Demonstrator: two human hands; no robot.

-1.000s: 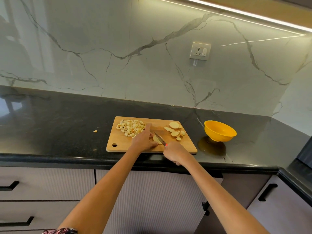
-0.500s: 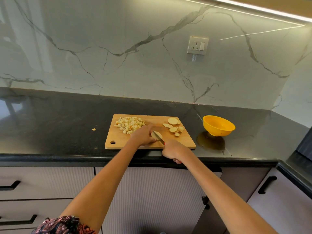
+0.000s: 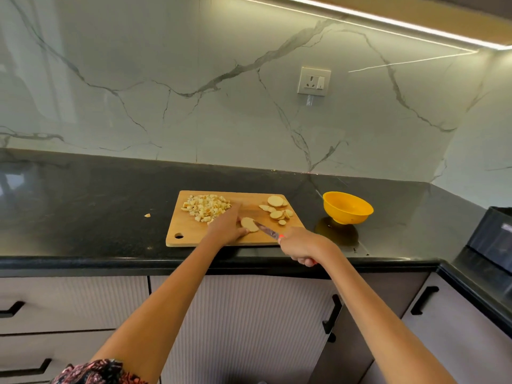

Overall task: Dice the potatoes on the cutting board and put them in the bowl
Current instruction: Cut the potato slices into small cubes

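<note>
A wooden cutting board (image 3: 194, 231) lies on the black counter. A heap of diced potato (image 3: 206, 207) sits at its far left, and several round slices (image 3: 277, 209) lie at its far right. My left hand (image 3: 225, 227) holds down one potato slice (image 3: 248, 224) near the board's front middle, fingers and thumb around it. My right hand (image 3: 300, 246) grips a knife (image 3: 266, 231) with a red handle; the blade rests against the slice's right side. A yellow bowl (image 3: 347, 207) stands to the right of the board.
One stray potato bit (image 3: 147, 215) lies on the counter (image 3: 83, 206) left of the board. A dark appliance (image 3: 493, 239) stands at the far right. A wall socket (image 3: 314, 80) is on the marble backsplash. Drawers and cabinet doors run below the counter edge.
The view has shifted slightly. My left hand still holds the slice, and the knife blade has drawn back a little to the slice's right side.
</note>
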